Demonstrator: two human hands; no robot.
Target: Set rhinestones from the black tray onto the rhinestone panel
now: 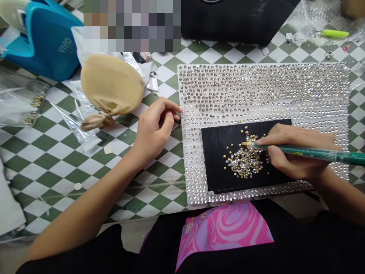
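Note:
My right hand (302, 148) grips a green pencil (319, 153) near its pale sharpened end. The yellowish tip is over a heap of small gold-backed rhinestones (246, 161), and I cannot tell whether a stone sticks to it. The heap lies on a black board (218, 152), on top of a white sheet (191, 167) covered with rows of clear rhinestones. My left hand (158, 125) rests on the table, fingers loosely bent and thumb apart, holding nothing. Its index fingertip meets the sheet's left edge.
Left of the sheet sit a knotted beige fabric bundle (112, 85) and a blue VIVID tape dispenser (54, 42). A clear bag (17, 99) with gold stones lies far left. A black object (236, 23) and a lime-handled tool (335, 33) are at the back of the checkered table (159, 171).

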